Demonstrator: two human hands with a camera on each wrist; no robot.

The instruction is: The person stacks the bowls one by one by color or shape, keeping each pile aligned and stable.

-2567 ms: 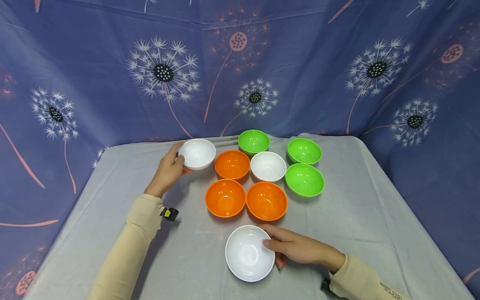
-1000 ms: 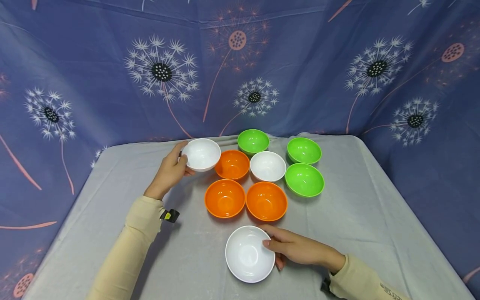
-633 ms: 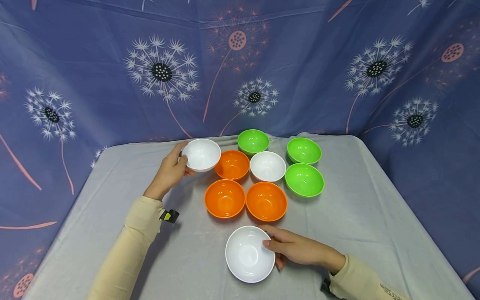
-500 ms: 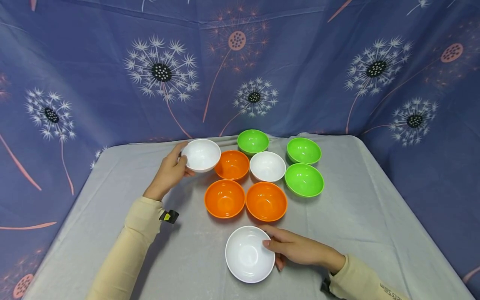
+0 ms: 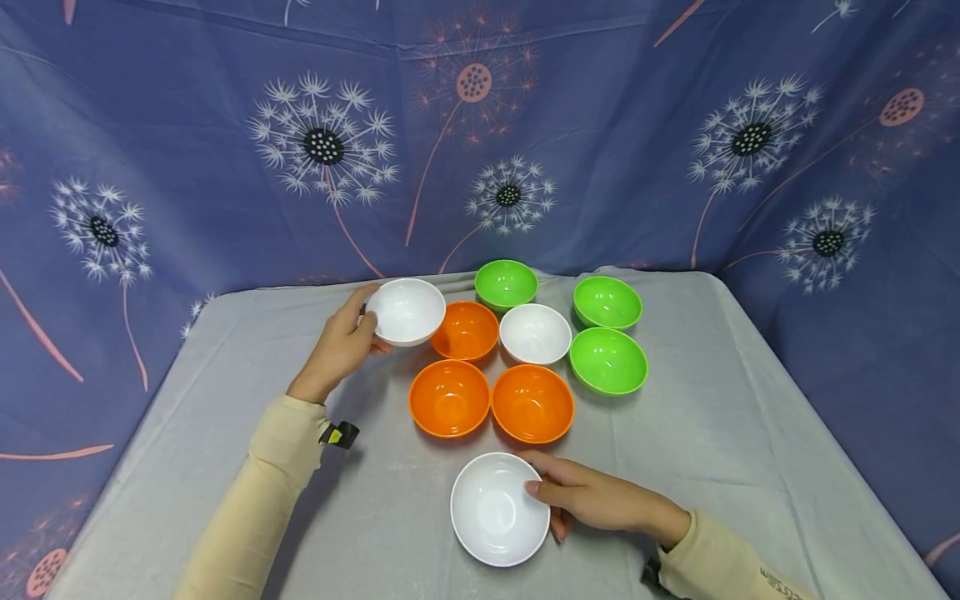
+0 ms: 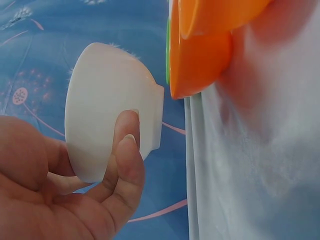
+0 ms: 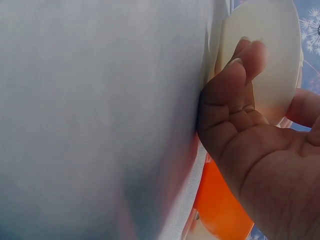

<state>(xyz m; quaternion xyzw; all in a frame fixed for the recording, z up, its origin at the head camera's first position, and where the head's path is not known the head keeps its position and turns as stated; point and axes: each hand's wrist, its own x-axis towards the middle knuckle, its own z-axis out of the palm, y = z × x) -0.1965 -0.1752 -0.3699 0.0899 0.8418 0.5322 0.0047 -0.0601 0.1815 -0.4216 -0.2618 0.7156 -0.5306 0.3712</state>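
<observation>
At the back left my left hand (image 5: pixel 341 346) grips a white bowl (image 5: pixel 408 312) by its left side, thumb at the rim and fingers under the outer wall. In the left wrist view this bowl (image 6: pixel 107 110) hangs clear of the grey cloth, close to an orange bowl (image 6: pixel 200 65). Near the front, my right hand (image 5: pixel 592 496) holds a second white bowl (image 5: pixel 491 508) at its right rim, thumb inside. The right wrist view shows the fingers curled against that bowl's outer wall (image 7: pixel 275 60), low by the cloth.
Between the hands stand three orange bowls (image 5: pixel 450 400) around a third white bowl (image 5: pixel 536 333). Three green bowls (image 5: pixel 609 360) are at the back and right. A grey cloth (image 5: pixel 720 433) covers the table, and a blue dandelion-print curtain (image 5: pixel 600 125) rises behind it.
My left hand has carried its white bowl a little to the right, so it now overlaps the back orange bowl's edge in the head view. The right hand and its bowl stay put.
</observation>
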